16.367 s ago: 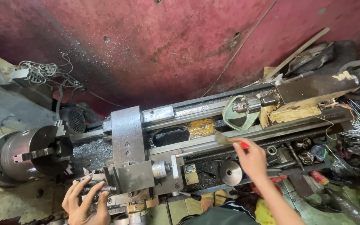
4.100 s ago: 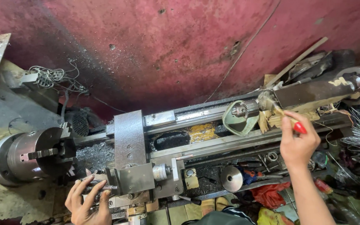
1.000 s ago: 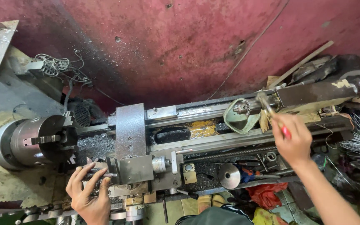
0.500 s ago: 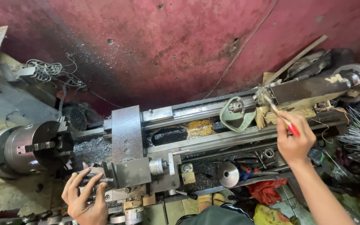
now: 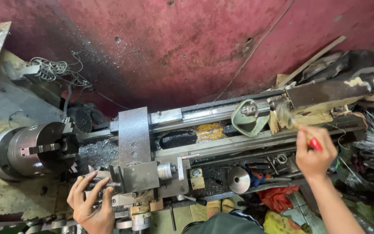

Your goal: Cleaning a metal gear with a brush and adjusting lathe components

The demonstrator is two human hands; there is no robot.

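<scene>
Brush with a red handle is in the right hand, whose fingers are curled tightly around the handle; its bristles touch the tailstock at the right end of the lathe bed. It looks like the cleaning step: dirt and chips are being swept off the tailstock end. The left hand rests at the front left of the carriage, with fingers spread and loosely bent over a dark lever; I cannot tell if they grip it firmly. The chuck stands at the left end, with black chips beside it. A next stroke would probably need short, light sweeps along the bed.
</scene>
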